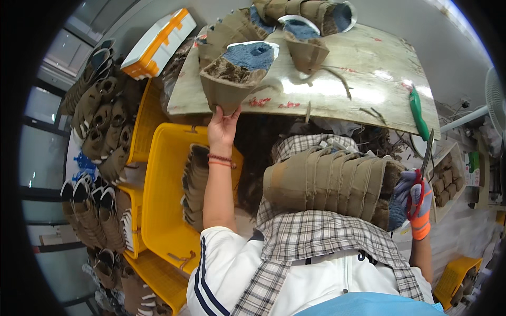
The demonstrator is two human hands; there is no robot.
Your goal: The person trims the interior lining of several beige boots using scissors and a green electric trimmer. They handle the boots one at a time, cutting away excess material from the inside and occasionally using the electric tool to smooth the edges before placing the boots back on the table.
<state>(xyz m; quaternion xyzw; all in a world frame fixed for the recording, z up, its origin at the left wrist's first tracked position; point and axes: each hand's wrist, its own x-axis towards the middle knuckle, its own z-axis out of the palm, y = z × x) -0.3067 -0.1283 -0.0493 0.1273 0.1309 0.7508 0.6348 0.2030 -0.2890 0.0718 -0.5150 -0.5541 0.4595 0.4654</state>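
My bare left hand (224,129), with red bead bracelets at the wrist, reaches to the table's front edge. Its fingers are closed on the toe of a brown shoe upper (226,92) with blue fleece lining, at the near end of a nested row. My right hand (421,210), in a grey and orange glove, grips red-handled scissors (415,199), blades pointing up and away. Next to that hand, a nested stack of brown shoe uppers (327,181) lies across my lap on a plaid apron (321,231). The glove overlaps the stack's fleecy right end.
More uppers stand on the worktable (369,68), where a green-handled tool (418,113) lies at the right edge. A yellow crate (163,210) holding uppers is at my left. Shoes (105,121) pile up farther left, near a white and orange box (158,45). A fan (495,95) stands right.
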